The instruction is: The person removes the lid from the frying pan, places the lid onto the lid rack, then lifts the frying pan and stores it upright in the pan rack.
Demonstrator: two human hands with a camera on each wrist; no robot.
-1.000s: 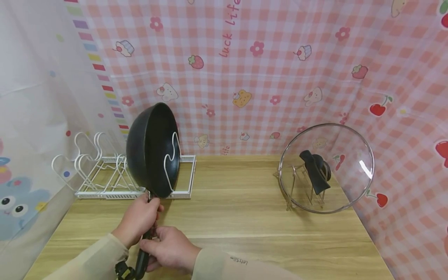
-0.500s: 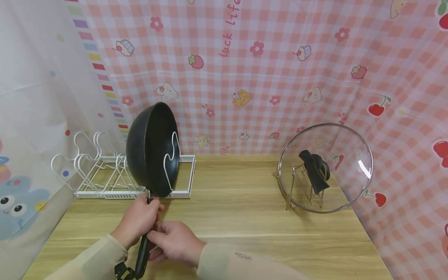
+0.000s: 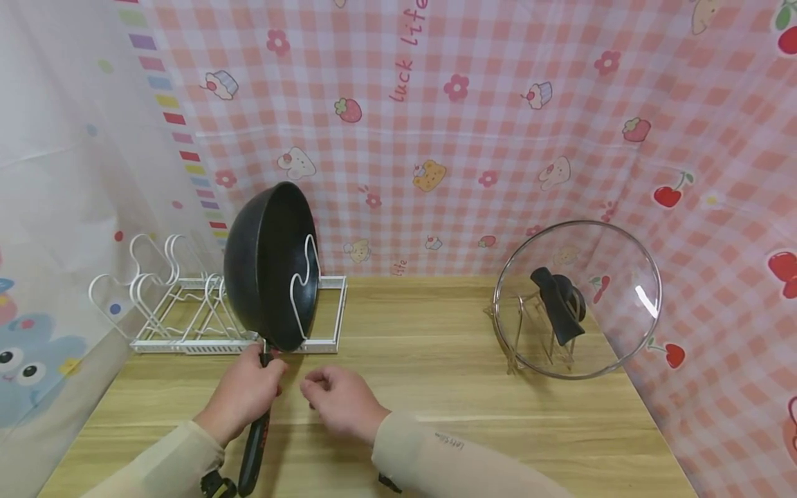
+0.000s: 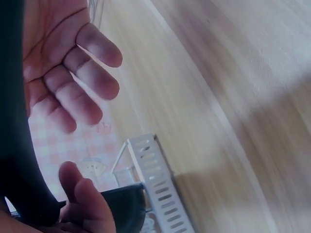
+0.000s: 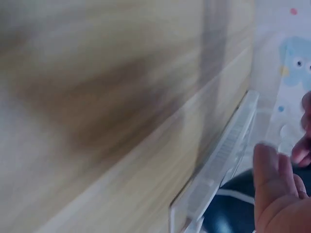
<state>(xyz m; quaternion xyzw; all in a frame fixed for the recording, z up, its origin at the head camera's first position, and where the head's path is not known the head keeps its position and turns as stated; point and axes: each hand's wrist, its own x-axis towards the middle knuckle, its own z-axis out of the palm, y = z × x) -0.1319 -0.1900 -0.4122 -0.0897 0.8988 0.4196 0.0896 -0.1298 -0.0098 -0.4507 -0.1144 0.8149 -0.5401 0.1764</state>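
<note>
A black wok (image 3: 274,277) stands on its side in a white wire rack (image 3: 328,346), its inside facing right. Its black handle (image 3: 254,453) points toward the near edge of the table. My left hand (image 3: 243,391) grips the handle just below the bowl; its fingers (image 4: 90,206) show close to the wok at the bottom of the left wrist view. To the right, my right hand (image 3: 342,401) is over the table, apart from the handle, its fingers loosely bent with nothing in them. Part of the wok (image 5: 223,213) shows behind the right fingers (image 5: 272,179) in the right wrist view.
At the back right, a glass lid (image 3: 600,346) with a metal rim and black knob leans on a small wire stand (image 3: 519,332). White dividers (image 3: 146,297) rise left of the wok. A pink checked cloth (image 3: 398,138) hangs behind the wooden table (image 3: 417,332).
My right hand has let go of the handle and moved up and to the right. The left hand and the wok have hardly moved.
</note>
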